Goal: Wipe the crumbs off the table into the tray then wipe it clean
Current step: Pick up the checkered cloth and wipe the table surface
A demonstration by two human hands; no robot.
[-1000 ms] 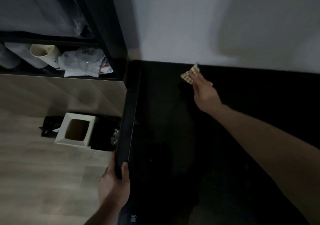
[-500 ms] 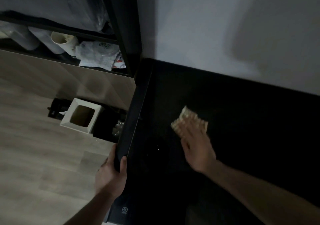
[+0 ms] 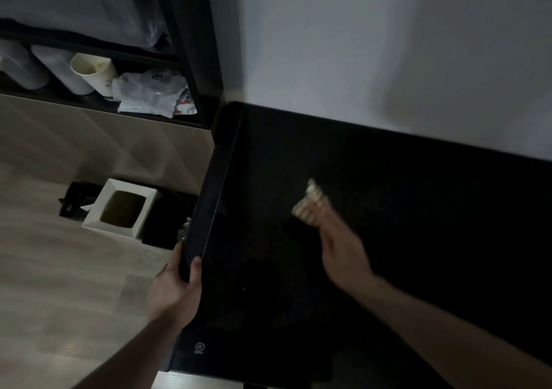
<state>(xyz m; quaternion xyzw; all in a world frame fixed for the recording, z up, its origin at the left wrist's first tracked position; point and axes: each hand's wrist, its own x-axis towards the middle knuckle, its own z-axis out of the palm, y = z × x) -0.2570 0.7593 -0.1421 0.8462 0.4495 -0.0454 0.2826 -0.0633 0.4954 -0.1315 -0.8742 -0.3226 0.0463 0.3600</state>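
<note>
cloth: small checked rag, soft and light, bunches easily; best pressed flat under the fingers, not pinched at a corner
cloth position: on the black bench, mid-surface, well apart from the left edge; sits at the fingertips of the right hand
right grip: blurred, looks like fingers laid over the rag, pressing it down; cannot tell if they curl round it
tray: dark, stiff, flat tray held along the bench's left edge, rim just at or below the surface level; probably light, smooth, could slip if tipped
left grip: left hand clenched on the tray's near rim, thumb on top, fingers under
crumbs: a few faint specks on the bench between rag and tray, too dark to count
next: judged, sweep rag left toward the tray
</note>
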